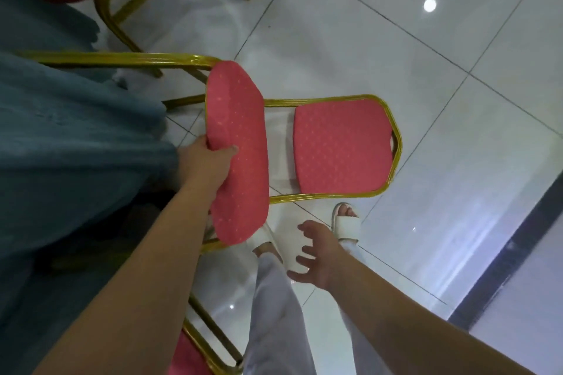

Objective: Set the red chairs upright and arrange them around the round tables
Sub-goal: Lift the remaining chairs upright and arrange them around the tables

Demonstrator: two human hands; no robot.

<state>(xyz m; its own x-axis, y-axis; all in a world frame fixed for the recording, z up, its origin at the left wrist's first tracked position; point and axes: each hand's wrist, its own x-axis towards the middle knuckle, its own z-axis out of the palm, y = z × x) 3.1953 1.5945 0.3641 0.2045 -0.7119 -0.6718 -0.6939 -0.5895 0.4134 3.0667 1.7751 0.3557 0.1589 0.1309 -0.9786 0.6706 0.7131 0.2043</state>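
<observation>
While the left hand (207, 164) clamps the red chair (237, 149) above glossy tiles (350, 39), right hand (316, 256) fingers spread.

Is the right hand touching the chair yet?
Apart. The head view shows the right hand open above the floor, clear of the chair; only the left hand grips its seat.

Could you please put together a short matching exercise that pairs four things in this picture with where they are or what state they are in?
Things:
1. left hand
2. right hand
3. chair backrest
4. teal tablecloth

Places or states:
A. open, fingers spread, holding nothing
B. hanging along the left edge of the view
C. gripping the edge of the red seat cushion
D. lying low over the white tiled floor, gold frame around it

Pairs: 1-C, 2-A, 3-D, 4-B
</observation>
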